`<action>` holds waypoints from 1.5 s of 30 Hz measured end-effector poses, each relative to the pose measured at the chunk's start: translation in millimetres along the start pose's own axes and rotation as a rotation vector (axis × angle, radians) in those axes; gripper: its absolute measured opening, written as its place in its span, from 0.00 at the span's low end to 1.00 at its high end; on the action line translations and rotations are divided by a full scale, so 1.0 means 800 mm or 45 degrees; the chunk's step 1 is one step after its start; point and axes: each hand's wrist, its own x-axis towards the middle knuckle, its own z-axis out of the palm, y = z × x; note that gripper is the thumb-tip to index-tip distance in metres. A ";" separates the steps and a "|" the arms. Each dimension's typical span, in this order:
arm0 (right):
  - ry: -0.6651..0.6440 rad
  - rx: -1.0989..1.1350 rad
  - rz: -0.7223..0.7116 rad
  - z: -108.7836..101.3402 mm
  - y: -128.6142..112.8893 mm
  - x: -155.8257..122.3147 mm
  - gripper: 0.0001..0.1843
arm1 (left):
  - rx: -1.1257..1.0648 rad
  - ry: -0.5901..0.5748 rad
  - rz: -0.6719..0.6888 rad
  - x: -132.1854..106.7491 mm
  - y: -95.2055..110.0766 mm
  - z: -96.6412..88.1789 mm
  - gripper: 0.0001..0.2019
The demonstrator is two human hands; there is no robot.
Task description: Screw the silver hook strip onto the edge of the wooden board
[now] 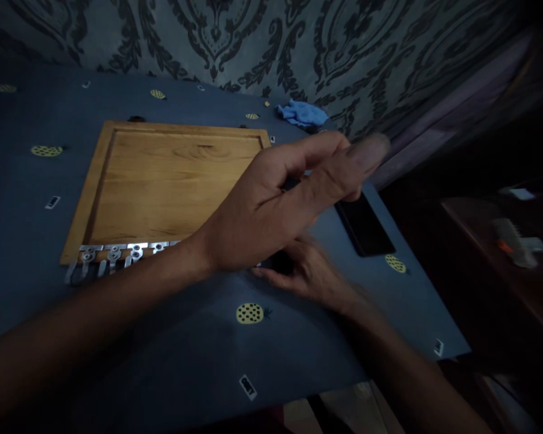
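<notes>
My left hand [271,205] reaches across the middle of the table, its fingers long and pressed together, blurred at the tips. A small dark bit shows between thumb and fingers; I cannot make out what it is. Under it, my right hand [312,274] rests on the blue tablecloth [163,337], its fingertips closed on a small dark object [278,262]. Both hands are just right of a wooden tray [163,175]. A row of shiny metal pieces [113,254] lies along the tray's near edge.
A black phone [364,226] lies flat right of the hands. A crumpled blue cloth [301,113] sits at the back by the patterned wall. The table's right edge drops off beside dark furniture [502,241].
</notes>
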 end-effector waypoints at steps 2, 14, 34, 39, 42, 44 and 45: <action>-0.006 0.013 0.008 0.001 0.002 -0.001 0.21 | 0.013 -0.082 -0.004 0.000 0.000 -0.001 0.18; -0.050 0.045 0.045 0.000 0.001 0.000 0.19 | -0.017 0.064 0.003 -0.001 -0.005 0.007 0.13; -0.140 0.105 0.181 -0.001 0.001 -0.009 0.22 | -0.056 -0.677 -0.196 0.030 0.008 -0.005 0.21; -0.032 0.015 0.035 -0.001 0.001 -0.002 0.20 | -0.008 -0.263 -0.098 0.010 0.002 -0.004 0.17; -0.041 0.006 0.007 -0.004 -0.001 0.003 0.21 | -0.015 -0.030 0.018 0.003 0.008 -0.003 0.17; -0.069 0.028 -0.010 -0.006 -0.002 0.005 0.21 | -0.069 0.050 0.082 0.001 0.015 -0.003 0.18; -0.077 0.039 -0.020 -0.006 -0.002 0.005 0.20 | -0.095 0.066 0.097 0.000 0.019 -0.002 0.20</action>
